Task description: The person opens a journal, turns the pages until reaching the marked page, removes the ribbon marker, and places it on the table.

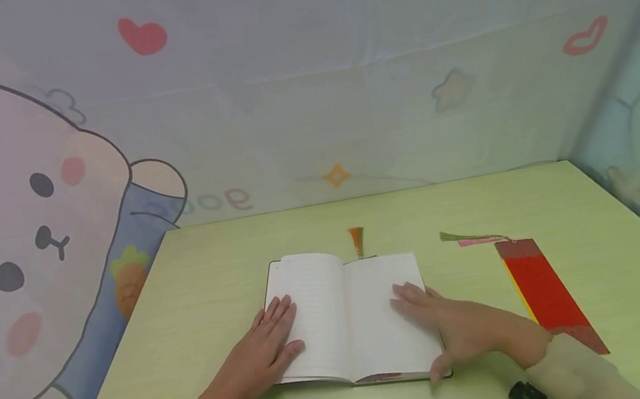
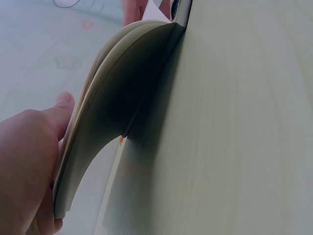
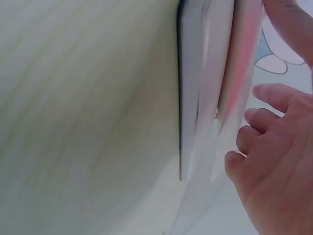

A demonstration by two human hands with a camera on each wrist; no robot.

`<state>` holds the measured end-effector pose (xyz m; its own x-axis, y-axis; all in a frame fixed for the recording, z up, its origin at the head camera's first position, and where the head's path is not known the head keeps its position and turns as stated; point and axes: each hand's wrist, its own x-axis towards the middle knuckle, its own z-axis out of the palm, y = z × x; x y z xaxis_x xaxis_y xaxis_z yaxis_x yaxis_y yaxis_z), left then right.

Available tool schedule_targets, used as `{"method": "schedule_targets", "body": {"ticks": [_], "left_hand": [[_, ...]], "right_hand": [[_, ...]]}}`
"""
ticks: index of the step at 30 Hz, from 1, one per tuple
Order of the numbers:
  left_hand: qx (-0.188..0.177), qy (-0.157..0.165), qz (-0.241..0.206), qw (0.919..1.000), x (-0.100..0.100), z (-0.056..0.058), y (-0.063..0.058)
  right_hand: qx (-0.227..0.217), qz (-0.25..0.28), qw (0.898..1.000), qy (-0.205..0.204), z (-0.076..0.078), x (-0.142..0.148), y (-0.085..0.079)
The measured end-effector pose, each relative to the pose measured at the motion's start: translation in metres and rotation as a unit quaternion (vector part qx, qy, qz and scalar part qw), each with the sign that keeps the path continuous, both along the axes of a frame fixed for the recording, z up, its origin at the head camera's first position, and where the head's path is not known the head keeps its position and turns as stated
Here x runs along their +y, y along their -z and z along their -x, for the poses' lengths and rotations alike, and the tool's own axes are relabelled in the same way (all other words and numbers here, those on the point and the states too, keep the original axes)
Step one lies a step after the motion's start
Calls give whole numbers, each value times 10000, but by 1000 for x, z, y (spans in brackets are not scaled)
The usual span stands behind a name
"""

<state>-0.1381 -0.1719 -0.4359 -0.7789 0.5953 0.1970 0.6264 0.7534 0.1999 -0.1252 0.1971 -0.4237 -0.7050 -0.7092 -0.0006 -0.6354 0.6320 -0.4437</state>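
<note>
An open notebook (image 1: pixel 349 328) with blank-looking white pages lies in front of me. My left hand (image 1: pixel 260 354) rests on the left page, fingers straight and thumb pointing inward. In the left wrist view, that curved left half (image 2: pixel 105 117) arches over the table, the left hand (image 2: pixel 29 161) at its outer edge. Across the right page's outer edge lies my right hand (image 1: pixel 459 325), fingers extended and thumb near the lower corner. A reddish piece (image 1: pixel 386 376) shows beneath the right page. An orange-green tassel (image 1: pixel 357 241) sticks out past the notebook's top.
To the right lies a red bookmark (image 1: pixel 550 292) with a green and pink tassel (image 1: pixel 473 239), partly behind the right forearm. The pale green table (image 1: pixel 188 293) meets a printed cloth backdrop (image 1: pixel 295 84) at its back. A small black object (image 1: pixel 527 396) sits by the right sleeve.
</note>
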Motion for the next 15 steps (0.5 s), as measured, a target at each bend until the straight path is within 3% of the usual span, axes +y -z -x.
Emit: {"method": "schedule_targets", "body": {"ticks": [10, 15], "left_hand": [[-77, -32, 21, 10000, 1, 0, -1], [-121, -33, 53, 9999, 1, 0, -1]], "right_hand": [[310, -789, 9959, 329, -9, 8, -4], [112, -982, 9942, 435, -9, 7, 3]]}}
